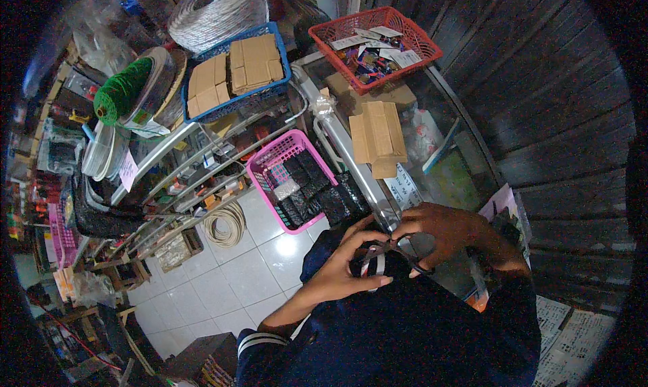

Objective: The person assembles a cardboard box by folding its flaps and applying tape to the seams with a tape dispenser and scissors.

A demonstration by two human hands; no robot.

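Close to my body, at the near end of a glass counter, both my hands are held together. My left hand [344, 265] curls round a ring-shaped roll of tape [379, 260] with a whitish edge and a bit of red. My right hand [439, 235] is bent over a dark-handled tool [422, 270] that looks like a pair of scissors. Its front part meets the left fingertips, and the fingers partly hide it. Just beyond the left hand, black-wrapped packages [341, 198] lie beside a pink basket [290, 229].
Flattened cardboard [378, 137] lies on the glass counter, below a red basket [376, 87] of small packets and cards. A blue basket [236, 102] holds folded cardboard, near green twine [125, 90] and white rope [219, 16]. Coiled hose [225, 224] rests on the tiled floor [233, 272].
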